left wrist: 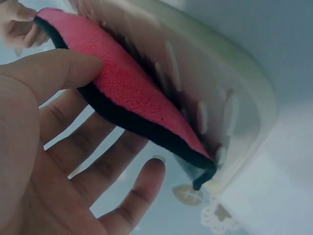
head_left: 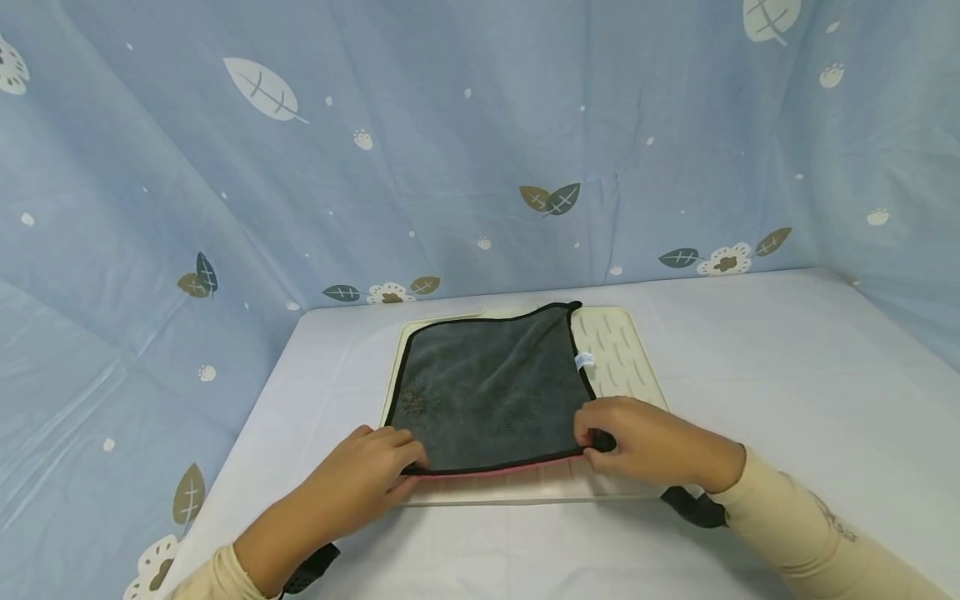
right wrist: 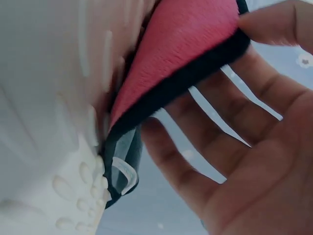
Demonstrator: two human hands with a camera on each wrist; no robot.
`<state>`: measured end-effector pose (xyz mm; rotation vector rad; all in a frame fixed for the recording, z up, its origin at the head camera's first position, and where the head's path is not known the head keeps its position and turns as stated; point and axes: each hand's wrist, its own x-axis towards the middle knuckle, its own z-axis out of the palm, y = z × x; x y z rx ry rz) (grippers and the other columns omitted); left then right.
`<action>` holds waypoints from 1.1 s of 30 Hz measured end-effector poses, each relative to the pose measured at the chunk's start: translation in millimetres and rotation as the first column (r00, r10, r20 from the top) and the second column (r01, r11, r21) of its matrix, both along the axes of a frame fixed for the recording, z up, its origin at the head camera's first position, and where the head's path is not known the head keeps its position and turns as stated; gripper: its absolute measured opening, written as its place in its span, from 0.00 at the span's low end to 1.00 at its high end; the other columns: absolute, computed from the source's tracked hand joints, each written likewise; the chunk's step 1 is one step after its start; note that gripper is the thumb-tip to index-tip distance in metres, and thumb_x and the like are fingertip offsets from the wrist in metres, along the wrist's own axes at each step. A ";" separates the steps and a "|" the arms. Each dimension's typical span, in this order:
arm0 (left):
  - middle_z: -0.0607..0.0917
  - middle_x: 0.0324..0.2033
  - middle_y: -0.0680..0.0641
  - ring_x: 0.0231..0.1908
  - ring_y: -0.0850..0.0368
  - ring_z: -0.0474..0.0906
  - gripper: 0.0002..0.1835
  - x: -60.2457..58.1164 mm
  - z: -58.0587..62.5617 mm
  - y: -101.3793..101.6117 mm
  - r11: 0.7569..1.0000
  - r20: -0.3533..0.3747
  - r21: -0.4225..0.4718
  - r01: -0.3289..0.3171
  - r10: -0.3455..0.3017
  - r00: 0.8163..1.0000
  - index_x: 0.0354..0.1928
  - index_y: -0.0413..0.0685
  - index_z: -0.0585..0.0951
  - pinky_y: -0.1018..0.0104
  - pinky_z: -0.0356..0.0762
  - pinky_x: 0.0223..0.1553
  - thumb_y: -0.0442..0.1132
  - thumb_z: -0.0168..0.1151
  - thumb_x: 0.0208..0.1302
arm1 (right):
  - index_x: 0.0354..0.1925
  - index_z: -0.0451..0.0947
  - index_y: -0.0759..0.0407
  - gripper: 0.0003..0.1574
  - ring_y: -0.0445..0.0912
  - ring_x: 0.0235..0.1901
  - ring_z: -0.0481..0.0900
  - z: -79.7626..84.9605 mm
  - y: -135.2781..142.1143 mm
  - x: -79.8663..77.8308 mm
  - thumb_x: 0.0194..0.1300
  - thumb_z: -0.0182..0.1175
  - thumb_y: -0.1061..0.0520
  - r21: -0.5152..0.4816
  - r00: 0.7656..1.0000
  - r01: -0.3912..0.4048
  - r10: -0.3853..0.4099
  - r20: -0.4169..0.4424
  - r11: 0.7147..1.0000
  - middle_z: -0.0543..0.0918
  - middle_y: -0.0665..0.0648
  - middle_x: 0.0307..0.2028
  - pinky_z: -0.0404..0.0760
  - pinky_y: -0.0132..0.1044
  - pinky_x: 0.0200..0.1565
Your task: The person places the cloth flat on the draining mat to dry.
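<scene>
A two-sided cloth, dark grey on top and pink beneath with black edging, lies over a cream ridged tray. Its near edge is lifted a little, so the pink underside shows in both wrist views. My left hand pinches the near left part of the edge between thumb and fingers. At the near right corner my right hand pinches the cloth the same way. Brownish specks dot the grey side at left. A small white label sticks out from the right edge.
The tray rests on a table with a white cover. Blue fabric with leaf prints hangs behind and at the sides. Black wrist devices sit under both wrists.
</scene>
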<state>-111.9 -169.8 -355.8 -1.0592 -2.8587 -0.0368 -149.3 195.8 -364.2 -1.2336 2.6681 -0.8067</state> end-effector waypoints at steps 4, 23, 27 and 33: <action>0.84 0.36 0.62 0.38 0.65 0.80 0.07 1.9 -1.8 -2.9 1.000 0.050 0.000 0.009 -0.009 0.999 0.38 0.63 0.84 0.59 0.75 0.38 0.44 0.73 0.60 | 0.28 0.73 0.42 0.15 0.36 0.29 0.70 -5.5 -2.1 0.4 0.60 0.63 0.63 0.038 0.998 -0.038 0.036 0.050 0.999 0.72 0.40 0.27 0.72 0.28 0.35; 0.82 0.35 0.63 0.34 0.68 0.79 0.02 -33.1 1.8 -5.4 0.994 0.228 0.104 -0.021 -0.004 0.974 0.39 0.61 0.85 0.53 0.79 0.45 0.45 0.64 0.69 | 0.26 0.81 0.43 0.12 0.31 0.30 0.73 -12.7 -2.7 -0.6 0.64 0.67 0.59 0.049 0.997 -0.074 0.075 -0.019 0.996 0.73 0.36 0.27 0.76 0.29 0.36; 0.84 0.39 0.58 0.39 0.60 0.82 0.05 -59.9 7.9 -6.3 0.990 0.166 0.104 -0.093 0.075 0.983 0.43 0.56 0.85 0.51 0.80 0.46 0.45 0.64 0.69 | 0.27 0.79 0.43 0.12 0.32 0.29 0.70 -10.7 -2.5 -3.1 0.65 0.66 0.59 0.076 0.998 0.055 -0.052 -0.040 0.996 0.72 0.37 0.27 0.73 0.28 0.32; 0.84 0.48 0.46 0.45 0.48 0.83 0.13 -108.4 11.3 -10.1 0.975 0.095 0.046 -0.217 0.212 0.973 0.52 0.51 0.83 0.45 0.79 0.45 0.45 0.62 0.71 | 0.32 0.81 0.45 0.08 0.36 0.33 0.72 -11.6 -1.8 -5.3 0.62 0.68 0.59 0.127 0.994 0.098 -0.090 -0.067 0.987 0.75 0.41 0.32 0.76 0.31 0.36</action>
